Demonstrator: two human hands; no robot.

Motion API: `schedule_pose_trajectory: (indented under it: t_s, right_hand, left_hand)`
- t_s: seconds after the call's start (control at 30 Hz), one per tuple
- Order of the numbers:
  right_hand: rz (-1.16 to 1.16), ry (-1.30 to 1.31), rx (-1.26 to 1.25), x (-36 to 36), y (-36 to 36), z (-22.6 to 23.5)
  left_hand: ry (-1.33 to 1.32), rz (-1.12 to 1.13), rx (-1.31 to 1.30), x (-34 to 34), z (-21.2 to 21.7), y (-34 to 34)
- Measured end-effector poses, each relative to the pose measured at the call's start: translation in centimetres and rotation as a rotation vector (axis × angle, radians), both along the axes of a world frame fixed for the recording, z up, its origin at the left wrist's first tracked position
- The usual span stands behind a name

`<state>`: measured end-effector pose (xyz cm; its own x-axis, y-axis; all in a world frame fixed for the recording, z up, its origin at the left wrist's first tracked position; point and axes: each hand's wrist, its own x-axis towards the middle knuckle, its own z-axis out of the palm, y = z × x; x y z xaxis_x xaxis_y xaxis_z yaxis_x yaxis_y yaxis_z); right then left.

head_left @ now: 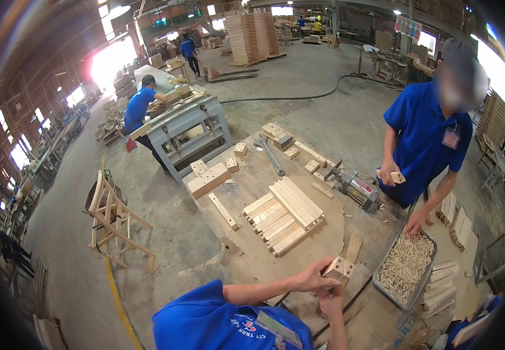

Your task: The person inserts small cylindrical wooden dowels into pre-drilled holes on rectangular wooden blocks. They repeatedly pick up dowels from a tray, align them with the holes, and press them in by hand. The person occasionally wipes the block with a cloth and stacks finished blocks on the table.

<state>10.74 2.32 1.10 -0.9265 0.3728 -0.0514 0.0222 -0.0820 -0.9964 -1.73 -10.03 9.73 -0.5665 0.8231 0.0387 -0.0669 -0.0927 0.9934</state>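
The worktop (299, 245) carried a stack of slats (284, 213) beyond the hands and a metal tray of dowels (407, 265) to their right, where a co-worker's hand (414, 224) reached in. Near the worktop's front edge, the left hand (313, 279) pinched a small wooden block (340, 269) by its sides; the right hand (331, 297) closed beneath it. The block appeared light, rigid and drilled, best held by its flat faces.

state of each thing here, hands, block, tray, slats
left hand: gripping the wooden block
right hand: under the block, grip unclear
wooden block: held above the workbench
metal tray: full of wooden dowels
slats: stacked flat on the workbench
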Motion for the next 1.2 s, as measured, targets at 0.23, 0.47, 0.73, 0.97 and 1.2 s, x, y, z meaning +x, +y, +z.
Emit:
schedule_pose_trajectory:
  t_s: [0.23, 0.47, 0.73, 0.97, 1.2]
  right_hand:
    - [0.079, -0.087, 0.079, 1.6, 0.3, -4.9]
    - [0.14, -0.114, -0.459, 0.7, 0.6, -7.4]
    - [0.191, -0.088, -0.427, 0.6, 1.9, -9.6]
    - [0.21, 0.088, 0.146, 1.9, -1.3, -5.3]
    - [0.409, -0.178, -0.014, 0.9, -0.8, 3.2]
  left_hand:
    - [-0.103, -0.119, -0.125, 1.0, -2.1, -2.3]
    - [-0.029, -0.133, -0.081, 1.7, -3.1, -2.7]
    - [0.169, -0.105, -0.216, 1.8, -1.7, -0.4]
    - [0.157, -0.16, -0.133, 1.3, 0.6, -0.8]
    - [0.2, -0.135, -0.46, -0.5, 2.4, -0.6]
